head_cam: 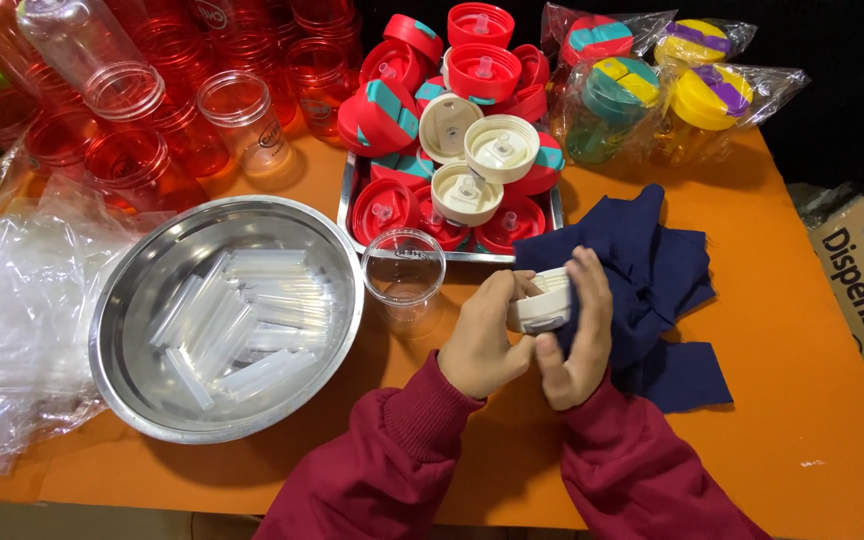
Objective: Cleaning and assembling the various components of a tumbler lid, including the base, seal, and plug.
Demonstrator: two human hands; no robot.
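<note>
Cap: we hold a cream bottle cap (542,300) between both hands, above the orange table (802,400), just right of the clear bottle (404,268).
Left hand: our left hand (482,335) grips the cap's left side, fingers curled over its rim.
Right hand: our right hand (577,335) presses a dark blue cloth (652,270) against the cap's right side, fingers flat on the fabric.
Hands together: close, the cap clamped between them.
Cloth: it trails from the right hand onto the table.
Bowl: a steel bowl (132,300) of clear straws (242,320) sits left of the hands.
Tray: a metal tray (347,205) heaped with red and cream lids (472,120) lies beyond the hands.
</note>
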